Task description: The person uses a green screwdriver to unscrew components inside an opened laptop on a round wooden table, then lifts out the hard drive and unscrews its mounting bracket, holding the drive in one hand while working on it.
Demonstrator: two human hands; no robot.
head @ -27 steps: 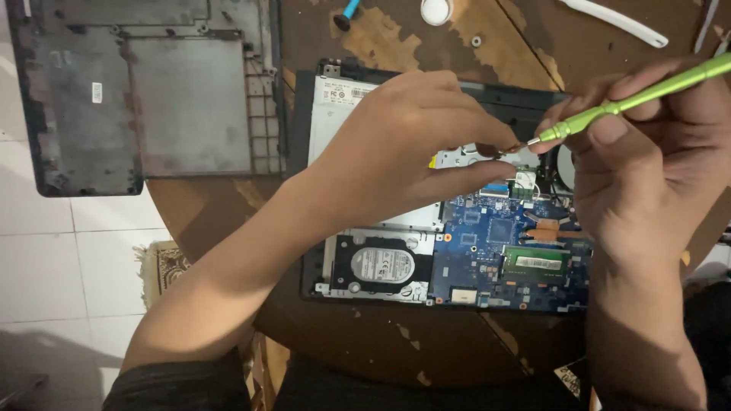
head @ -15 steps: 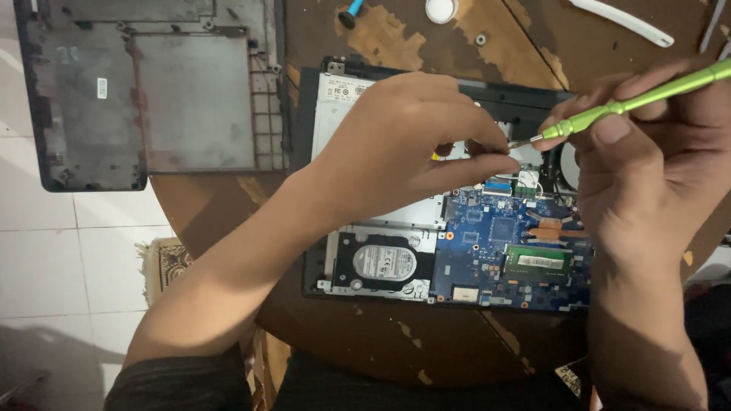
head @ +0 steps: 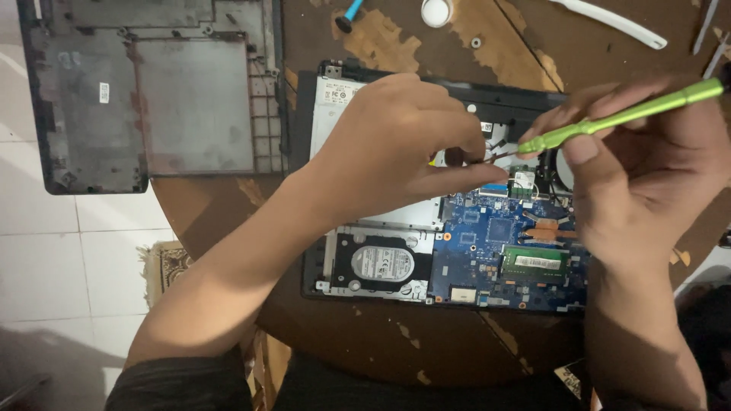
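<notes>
An opened laptop (head: 457,297) lies on a round wooden table, its blue circuit board (head: 495,236), hard drive (head: 381,264) and memory stick (head: 533,261) bared. My right hand (head: 647,167) grips a green screwdriver (head: 624,118), its thin tip angled down to the left over the board's upper part. My left hand (head: 396,148) rests on the laptop with thumb and forefinger pinched right at the screwdriver's tip; what they pinch is too small to tell.
The laptop's removed dark bottom cover (head: 152,91) lies at the left, overhanging the table edge above white floor tiles. At the far edge lie a blue-handled tool (head: 349,15), a small white round thing (head: 436,11) and a white strip (head: 609,23).
My left fingers have closed in against the screwdriver's tip. The right hand and screwdriver have barely shifted.
</notes>
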